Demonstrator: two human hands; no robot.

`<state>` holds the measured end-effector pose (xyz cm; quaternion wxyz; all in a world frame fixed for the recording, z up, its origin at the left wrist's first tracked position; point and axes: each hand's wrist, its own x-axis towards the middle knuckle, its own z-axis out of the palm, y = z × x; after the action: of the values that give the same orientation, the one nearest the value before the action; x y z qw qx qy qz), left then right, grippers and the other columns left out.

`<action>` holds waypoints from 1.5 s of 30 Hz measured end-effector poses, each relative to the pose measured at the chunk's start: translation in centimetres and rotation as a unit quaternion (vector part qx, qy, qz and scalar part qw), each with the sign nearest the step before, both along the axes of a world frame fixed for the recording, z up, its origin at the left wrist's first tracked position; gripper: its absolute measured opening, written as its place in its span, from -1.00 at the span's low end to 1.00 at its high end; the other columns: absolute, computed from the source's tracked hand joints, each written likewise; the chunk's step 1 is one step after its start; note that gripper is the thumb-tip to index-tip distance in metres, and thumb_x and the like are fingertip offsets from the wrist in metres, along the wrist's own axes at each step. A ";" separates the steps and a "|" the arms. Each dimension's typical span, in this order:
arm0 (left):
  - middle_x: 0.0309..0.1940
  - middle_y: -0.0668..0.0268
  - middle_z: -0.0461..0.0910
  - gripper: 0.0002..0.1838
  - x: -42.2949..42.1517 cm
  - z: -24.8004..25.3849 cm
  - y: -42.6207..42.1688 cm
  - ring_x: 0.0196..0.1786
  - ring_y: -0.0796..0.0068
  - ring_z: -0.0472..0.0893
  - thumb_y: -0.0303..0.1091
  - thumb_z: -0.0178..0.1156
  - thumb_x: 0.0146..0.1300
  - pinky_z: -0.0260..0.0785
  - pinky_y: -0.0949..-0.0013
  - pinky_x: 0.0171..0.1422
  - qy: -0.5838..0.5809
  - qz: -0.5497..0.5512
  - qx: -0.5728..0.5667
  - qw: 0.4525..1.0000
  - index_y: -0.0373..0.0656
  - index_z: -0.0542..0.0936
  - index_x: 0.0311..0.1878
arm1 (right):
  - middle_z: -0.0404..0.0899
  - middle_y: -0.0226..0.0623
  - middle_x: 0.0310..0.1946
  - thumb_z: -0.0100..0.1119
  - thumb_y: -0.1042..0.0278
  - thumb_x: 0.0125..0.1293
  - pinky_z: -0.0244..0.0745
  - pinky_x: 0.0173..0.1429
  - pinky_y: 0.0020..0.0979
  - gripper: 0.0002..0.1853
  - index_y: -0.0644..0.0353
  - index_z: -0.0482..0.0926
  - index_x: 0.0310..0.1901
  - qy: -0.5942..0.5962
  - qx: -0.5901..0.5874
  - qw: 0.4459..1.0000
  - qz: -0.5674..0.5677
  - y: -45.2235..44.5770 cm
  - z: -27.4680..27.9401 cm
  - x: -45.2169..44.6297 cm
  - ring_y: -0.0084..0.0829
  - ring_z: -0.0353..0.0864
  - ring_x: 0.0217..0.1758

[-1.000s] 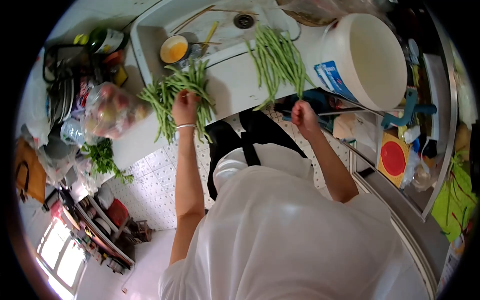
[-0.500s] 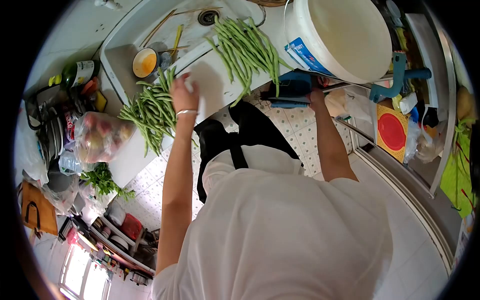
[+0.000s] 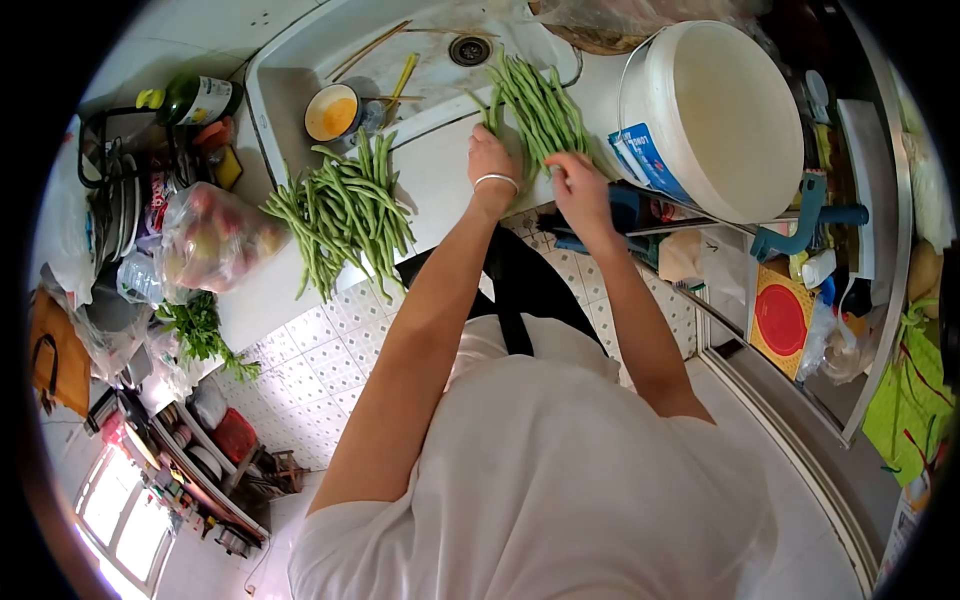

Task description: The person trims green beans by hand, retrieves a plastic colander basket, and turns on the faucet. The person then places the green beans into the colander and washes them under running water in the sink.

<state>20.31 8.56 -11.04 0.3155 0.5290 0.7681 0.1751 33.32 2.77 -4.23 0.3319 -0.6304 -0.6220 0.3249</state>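
A bunch of long green beans (image 3: 540,105) lies on the white counter (image 3: 440,165) by the sink, between my two hands. My left hand (image 3: 492,162), with a bracelet at the wrist, is closed at the bunch's left side, and a few bean ends stick out past its fingers. At the lower right of the same bunch, my right hand (image 3: 582,190) has bent fingers pinched at the bean ends; its fingertips are partly hidden. A second, larger pile of green beans (image 3: 345,210) rests farther left on the counter, some hanging over the front edge.
The sink (image 3: 290,110) holds a bowl (image 3: 333,112) with yellow-orange contents and chopsticks (image 3: 370,50). A large white bucket (image 3: 650,110) stands at right. On the left are a bag of fruit (image 3: 215,240), leafy greens (image 3: 200,330) and a green bottle (image 3: 200,100).
My left hand has moved right, from the left pile to the right bunch. My right hand has come up from below the counter edge to that bunch. The view has shifted.
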 end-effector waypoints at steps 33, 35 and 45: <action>-0.47 0.47 0.41 -0.83 -17.9 9.4 -7.8 -0.47 0.69 0.36 -0.28 -0.01 0.33 0.25 0.59 -0.37 -0.514 0.005 0.026 0.858 -0.17 0.39 -0.15 | 0.55 -0.29 -0.35 0.04 0.55 0.12 0.48 -0.22 -0.41 -0.80 0.22 0.54 -0.20 -0.051 0.137 0.923 0.357 10.2 9.3 -14.5 -0.32 0.58 -0.32; -0.44 0.50 0.36 -0.75 -17.6 9.6 -8.3 -0.44 0.69 0.31 -0.29 -0.04 0.35 0.21 0.60 -0.34 -0.520 0.008 0.001 0.854 -0.12 0.42 0.04 | 0.55 -0.33 -0.40 0.05 0.55 0.12 0.47 -0.25 -0.45 -0.82 0.23 0.53 -0.21 0.059 0.049 0.948 0.308 10.1 7.8 -14.9 -0.43 0.58 -0.36; -0.44 0.47 0.39 -0.70 -18.2 10.5 -9.2 -0.45 0.68 0.32 -0.32 -0.04 0.34 0.19 0.61 -0.35 -0.565 0.028 0.003 0.825 -0.21 0.42 0.08 | 0.49 -0.42 -0.40 0.02 0.53 0.24 0.46 -0.26 -0.55 -0.89 0.30 0.50 -0.22 0.194 -0.094 0.928 0.303 9.2 6.5 -15.0 -0.61 0.50 -0.40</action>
<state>2.10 -0.60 -0.57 0.6876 0.3169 0.4694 0.4544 18.31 12.00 2.29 0.2716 -0.3648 -0.6733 0.5830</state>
